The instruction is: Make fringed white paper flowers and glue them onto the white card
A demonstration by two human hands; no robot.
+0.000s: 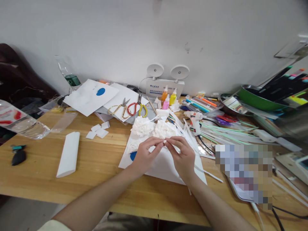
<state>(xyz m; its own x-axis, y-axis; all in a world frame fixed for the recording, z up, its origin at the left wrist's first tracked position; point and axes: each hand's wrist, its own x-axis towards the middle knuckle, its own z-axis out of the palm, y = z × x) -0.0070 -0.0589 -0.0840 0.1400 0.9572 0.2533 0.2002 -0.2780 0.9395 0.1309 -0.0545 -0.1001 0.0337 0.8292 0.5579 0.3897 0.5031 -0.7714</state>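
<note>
Above the table point(101, 183), a white bit point(165, 141) is pinched by left hand point(147, 153) and right hand point(184, 157); shaping seems underway, even pressure called for next.

A wooden table point(101, 166) bears folded white paper point(68, 155); paper squares point(96, 127); a large sheet point(163, 166).

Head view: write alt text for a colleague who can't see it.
Left hand and right hand together pinch a tiny white piece over a white sheet bearing bumpy white clumps. Beyond, on the wooden table, are gold-handled scissors, three small bottles and a glue gun.
</note>
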